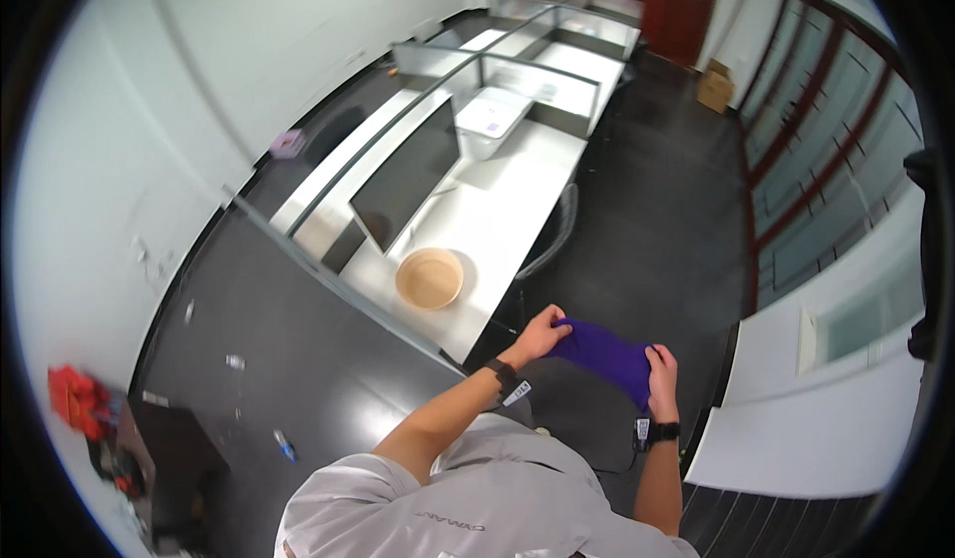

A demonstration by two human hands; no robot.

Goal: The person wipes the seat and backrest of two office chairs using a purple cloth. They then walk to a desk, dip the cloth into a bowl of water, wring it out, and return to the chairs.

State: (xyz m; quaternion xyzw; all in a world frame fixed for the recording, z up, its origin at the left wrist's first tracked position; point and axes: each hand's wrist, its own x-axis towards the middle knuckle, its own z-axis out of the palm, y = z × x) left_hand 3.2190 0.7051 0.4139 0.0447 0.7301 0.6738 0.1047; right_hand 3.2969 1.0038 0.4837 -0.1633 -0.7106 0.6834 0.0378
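Note:
A piece of purple cloth (606,353) is stretched between my two hands, in front of my body and above the dark floor. My left hand (541,332) pinches its left end, thumb on top. At the other end, my right hand (662,380) grips the cloth's edge, and a corner hangs down beside the wrist. Both wrists wear black bands with white tags. To the left of the cloth, a round tan bowl or basket (429,280) stands on the near end of the white desk (492,237); nothing shows inside it.
A monitor (410,174) and a white lidded bin (492,118) stand on the desk, divided by glass partitions (537,73). A chair (559,237) is tucked at its right side. A plastic bottle (284,444) lies on the floor, and a cardboard box (715,88) sits by the far wall.

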